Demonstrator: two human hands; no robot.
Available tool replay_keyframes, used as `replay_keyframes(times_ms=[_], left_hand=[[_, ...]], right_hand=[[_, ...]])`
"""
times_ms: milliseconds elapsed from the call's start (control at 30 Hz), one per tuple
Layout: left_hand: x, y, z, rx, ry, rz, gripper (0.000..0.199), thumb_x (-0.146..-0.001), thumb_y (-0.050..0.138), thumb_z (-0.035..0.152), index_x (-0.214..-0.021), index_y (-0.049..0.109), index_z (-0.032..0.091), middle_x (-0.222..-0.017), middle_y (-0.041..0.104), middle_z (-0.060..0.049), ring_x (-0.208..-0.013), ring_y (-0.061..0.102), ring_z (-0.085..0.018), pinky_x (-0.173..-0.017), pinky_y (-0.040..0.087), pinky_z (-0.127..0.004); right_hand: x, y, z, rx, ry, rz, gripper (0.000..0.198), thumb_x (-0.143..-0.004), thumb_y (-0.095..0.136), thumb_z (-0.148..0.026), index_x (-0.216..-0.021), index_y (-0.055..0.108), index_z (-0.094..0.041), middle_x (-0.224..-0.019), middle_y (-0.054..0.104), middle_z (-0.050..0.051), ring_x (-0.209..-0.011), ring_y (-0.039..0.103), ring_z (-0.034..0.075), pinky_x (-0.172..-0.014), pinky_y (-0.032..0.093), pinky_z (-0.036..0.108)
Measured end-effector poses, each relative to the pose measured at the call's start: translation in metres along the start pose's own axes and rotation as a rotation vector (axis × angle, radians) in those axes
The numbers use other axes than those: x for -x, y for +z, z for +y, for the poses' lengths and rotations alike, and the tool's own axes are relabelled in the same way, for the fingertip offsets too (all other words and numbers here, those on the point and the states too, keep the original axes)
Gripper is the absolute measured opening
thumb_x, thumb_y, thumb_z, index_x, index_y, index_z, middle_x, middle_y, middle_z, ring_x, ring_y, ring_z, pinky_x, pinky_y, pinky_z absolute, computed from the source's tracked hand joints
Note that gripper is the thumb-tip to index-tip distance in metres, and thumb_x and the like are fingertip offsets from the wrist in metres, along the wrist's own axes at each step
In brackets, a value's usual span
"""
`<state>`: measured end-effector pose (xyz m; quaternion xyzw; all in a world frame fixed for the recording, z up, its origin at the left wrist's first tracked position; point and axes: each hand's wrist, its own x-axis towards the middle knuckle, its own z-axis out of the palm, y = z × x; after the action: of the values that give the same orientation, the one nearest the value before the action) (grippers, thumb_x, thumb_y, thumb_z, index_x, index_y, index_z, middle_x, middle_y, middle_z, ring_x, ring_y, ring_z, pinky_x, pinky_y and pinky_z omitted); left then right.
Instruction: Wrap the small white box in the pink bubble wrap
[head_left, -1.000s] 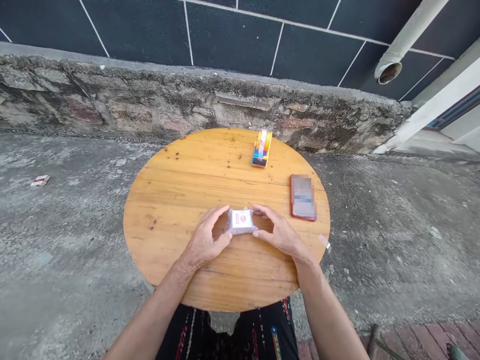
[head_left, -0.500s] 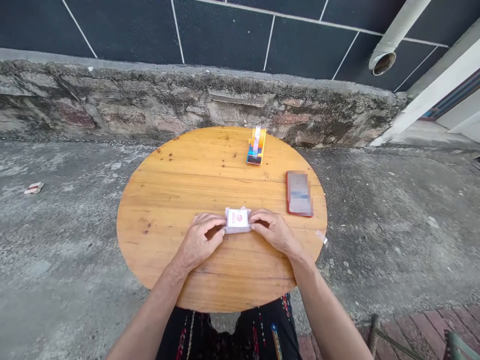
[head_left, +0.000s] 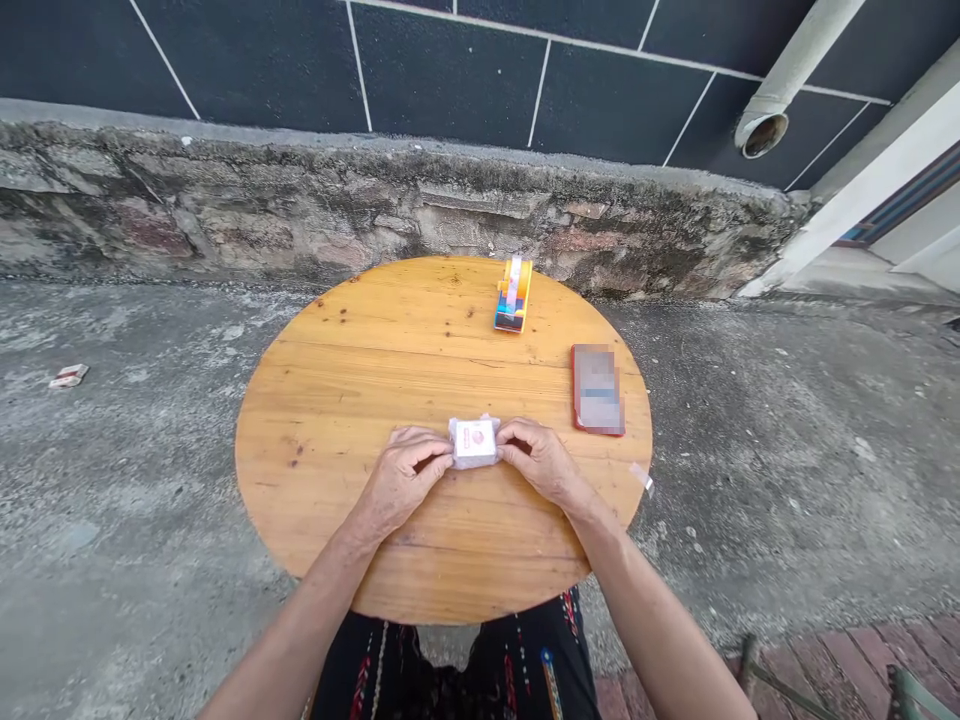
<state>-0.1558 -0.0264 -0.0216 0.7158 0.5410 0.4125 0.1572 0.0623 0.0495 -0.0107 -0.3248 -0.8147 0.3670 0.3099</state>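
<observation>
I count two hands on one small wrapped packet [head_left: 475, 442]; my left hand [head_left: 395, 483] pinches its left edge, my right hand [head_left: 541, 462] its right edge, fingers closed on the wrapping; it sits on the one round wooden table [head_left: 360, 400], nearer me; one tape dispenser [head_left: 513, 294] and one phone [head_left: 598, 389] lie beyond.

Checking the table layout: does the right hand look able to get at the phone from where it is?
Probably yes. The right hand grips the small packet, and the phone lies just beyond it with only bare table between.
</observation>
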Motion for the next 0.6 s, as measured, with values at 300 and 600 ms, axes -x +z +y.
replay_keyframes(times_ms=[300,600], left_hand=[[0.0013,-0.0003,0.0028,-0.021,-0.019,-0.007,0.01,-0.085,0.058,0.023,-0.084,0.068,0.022,-0.086,0.071,-0.002,-0.087,0.062,-0.02,-0.084,0.044,-0.039],[0.0032,-0.0031,-0.0007,0.066,-0.035,-0.018,0.021,-0.085,0.05,0.013,-0.086,0.069,0.022,-0.092,0.071,-0.003,-0.09,0.062,-0.02,-0.085,0.044,-0.037]], right_hand=[[0.0018,0.0014,-0.0007,-0.008,-0.005,0.019,0.009,-0.082,0.059,-0.013,-0.077,0.061,-0.02,-0.08,0.063,0.0,-0.079,0.058,0.016,-0.076,0.044,0.029],[0.0029,-0.0078,0.0043,-0.108,-0.02,0.054,0.019,-0.084,0.052,-0.009,-0.087,0.065,-0.021,-0.092,0.066,0.003,-0.087,0.061,0.017,-0.082,0.047,0.032]])
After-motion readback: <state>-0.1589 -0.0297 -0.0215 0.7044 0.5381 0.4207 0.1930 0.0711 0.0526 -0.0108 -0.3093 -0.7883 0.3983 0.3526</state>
